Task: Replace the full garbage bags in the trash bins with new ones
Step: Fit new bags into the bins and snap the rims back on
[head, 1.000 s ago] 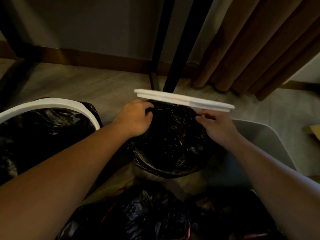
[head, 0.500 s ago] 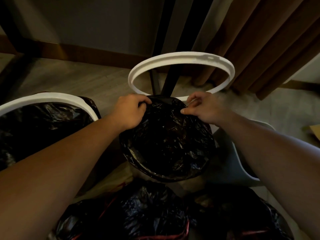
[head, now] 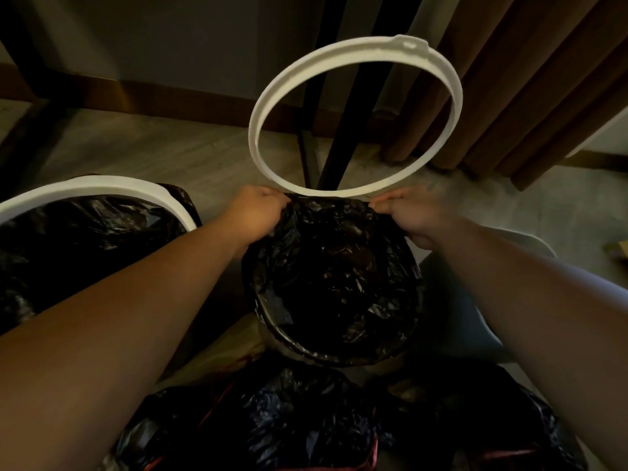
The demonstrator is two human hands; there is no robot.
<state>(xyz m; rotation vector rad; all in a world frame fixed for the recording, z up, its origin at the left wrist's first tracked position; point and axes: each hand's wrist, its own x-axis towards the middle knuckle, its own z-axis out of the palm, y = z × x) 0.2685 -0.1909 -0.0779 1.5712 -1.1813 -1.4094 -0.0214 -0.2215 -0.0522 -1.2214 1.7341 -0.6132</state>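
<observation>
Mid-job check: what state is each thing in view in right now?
ring, lifted clear, tilted up on edge, held by its near edge.
left hand, grips the ring's near edge.
right hand, pinches the ring's near edge.
middle bag, mouth open, edge folded outward, not clamped.
left bin ring, seated flat over a black bag.
floor bags, bunched, lying nearest the camera.

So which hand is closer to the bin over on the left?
Left. The left hand is just right of that bin, gripping the black bag; the right hand grips it too, farther right.
</observation>
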